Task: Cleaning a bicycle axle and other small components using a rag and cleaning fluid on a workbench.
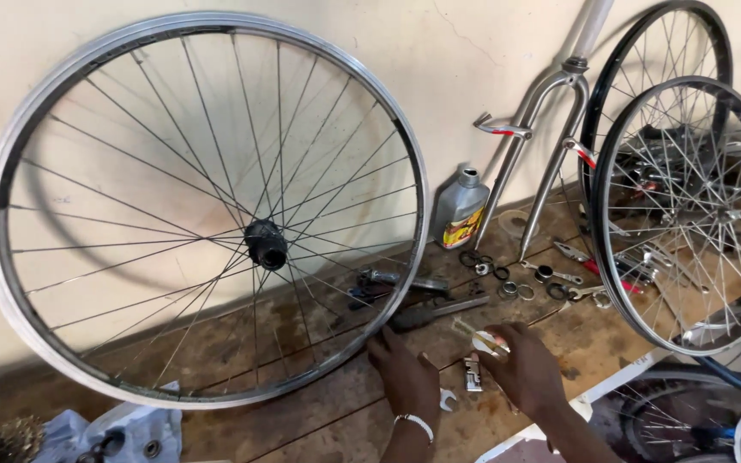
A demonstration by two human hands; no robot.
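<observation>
Left hand (409,377) flat, grip open, near table (302,420) front edge; right hand (521,369) pinches small round part (484,341). Leaning wheel (203,206) w/ thin rim could roll if bumped.

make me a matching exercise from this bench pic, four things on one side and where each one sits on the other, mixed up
Things:
1. large silver spoked wheel
2. grey plastic oil bottle
3. chrome bicycle fork
4. small silver open-end wrench

Places:
A. flat on the wooden bench, between the two hands
B. upright against the wall, just left of the fork
C. leaning on the wall at the left
D. leaning on the wall between bottle and right-hand wheels

Pairs: 1-C, 2-B, 3-D, 4-A
</observation>
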